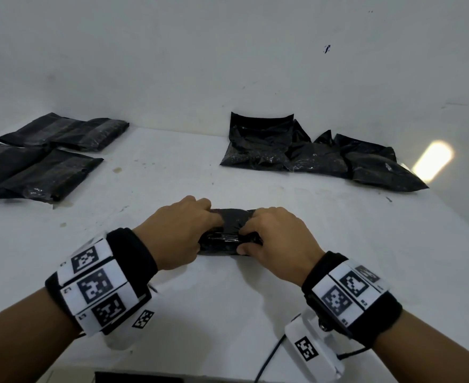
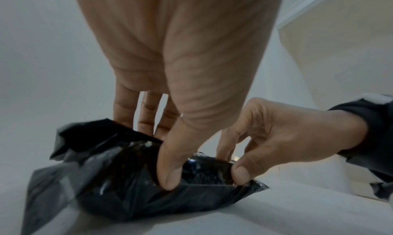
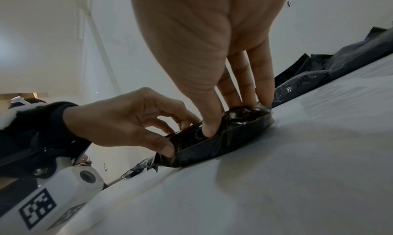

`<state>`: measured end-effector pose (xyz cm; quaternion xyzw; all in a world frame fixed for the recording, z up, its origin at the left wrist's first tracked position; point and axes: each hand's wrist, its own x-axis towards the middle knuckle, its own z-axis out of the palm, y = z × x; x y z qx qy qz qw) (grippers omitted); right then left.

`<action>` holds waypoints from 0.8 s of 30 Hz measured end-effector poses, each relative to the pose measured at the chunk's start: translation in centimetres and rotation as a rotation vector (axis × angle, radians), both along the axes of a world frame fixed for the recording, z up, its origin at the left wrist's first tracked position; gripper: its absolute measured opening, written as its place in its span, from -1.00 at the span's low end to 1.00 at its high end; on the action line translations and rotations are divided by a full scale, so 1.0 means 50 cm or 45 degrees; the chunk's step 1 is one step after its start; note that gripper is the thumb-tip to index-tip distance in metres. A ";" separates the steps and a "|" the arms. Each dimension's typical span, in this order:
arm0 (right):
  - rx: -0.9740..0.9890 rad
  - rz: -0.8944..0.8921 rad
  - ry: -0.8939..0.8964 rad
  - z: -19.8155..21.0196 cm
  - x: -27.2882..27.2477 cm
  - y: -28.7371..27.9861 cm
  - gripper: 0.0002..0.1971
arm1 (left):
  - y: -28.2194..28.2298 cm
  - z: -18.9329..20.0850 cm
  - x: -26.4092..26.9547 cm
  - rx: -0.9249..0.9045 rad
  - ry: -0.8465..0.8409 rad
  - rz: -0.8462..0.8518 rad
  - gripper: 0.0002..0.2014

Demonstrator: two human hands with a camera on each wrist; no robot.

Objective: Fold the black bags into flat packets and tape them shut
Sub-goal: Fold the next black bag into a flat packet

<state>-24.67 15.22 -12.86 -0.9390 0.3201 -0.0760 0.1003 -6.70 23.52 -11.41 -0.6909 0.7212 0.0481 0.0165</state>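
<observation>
A black bag (image 1: 229, 233) lies folded into a small packet on the white table (image 1: 227, 313), near its front edge. My left hand (image 1: 180, 230) grips the packet's left end, thumb on the near side and fingers over the far edge. My right hand (image 1: 277, 236) grips its right end the same way. The left wrist view has both thumbs pressed on the packet (image 2: 132, 184), with a loose flap at its left. In the right wrist view the packet (image 3: 225, 136) lies flat with glossy wrinkles, my right thumb (image 3: 209, 126) on top of it.
Several flat black packets (image 1: 42, 158) lie at the table's back left. A heap of loose black bags (image 1: 319, 153) lies at the back right against the white wall. A cable (image 1: 269, 360) runs off the front edge. A bright light patch (image 1: 432, 158) sits at the far right.
</observation>
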 end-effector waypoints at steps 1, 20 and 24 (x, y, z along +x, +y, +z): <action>0.017 -0.003 -0.010 0.000 -0.001 -0.001 -0.78 | 0.000 -0.001 -0.002 0.005 -0.014 -0.013 -0.50; 0.169 0.038 -0.271 -0.023 -0.019 -0.026 -0.87 | -0.013 -0.019 -0.033 -0.150 -0.086 -0.016 -0.67; 0.339 -0.083 -0.518 -0.015 -0.022 -0.057 -0.87 | -0.027 -0.016 -0.025 -0.175 -0.064 0.001 -0.58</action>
